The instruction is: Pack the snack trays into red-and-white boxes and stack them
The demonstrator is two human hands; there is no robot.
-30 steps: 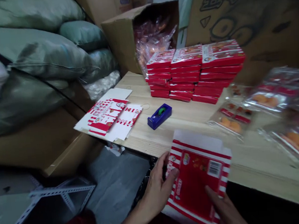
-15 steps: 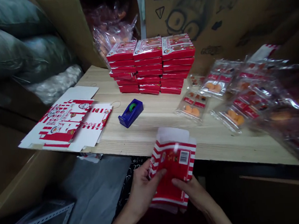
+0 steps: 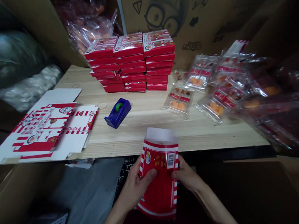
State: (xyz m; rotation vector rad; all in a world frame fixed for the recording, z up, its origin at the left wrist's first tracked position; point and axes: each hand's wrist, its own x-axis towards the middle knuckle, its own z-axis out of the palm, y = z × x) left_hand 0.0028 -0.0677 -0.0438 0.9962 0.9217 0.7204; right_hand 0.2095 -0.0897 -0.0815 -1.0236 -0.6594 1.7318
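Between both hands, just in front of the table's near edge, is a red and white striped cardboard box (image 3: 161, 191) with a barcode. Its white flap points away from me. My left hand (image 3: 136, 183) grips the left side, thumb lying on the red face. On the opposite side, my right hand (image 3: 186, 175) is closed on the edge, thumb on the front; its other fingers are hidden behind. Beyond the box, a blue tape dispenser (image 3: 118, 113) with a green core stands on the wooden table (image 3: 131, 141).
Stacked red boxes (image 3: 132, 63) stand at the back. Flat printed box blanks (image 3: 43, 131) lie on the left, slightly over the edge. Clear plastic packs (image 3: 178, 100) with orange pieces spread over the right side. A large carton (image 3: 204, 23) rises behind.
The box has turned more upright and its sides have bowed outward, with both hands still on it. The whole view has shifted, so the table things appear further left.
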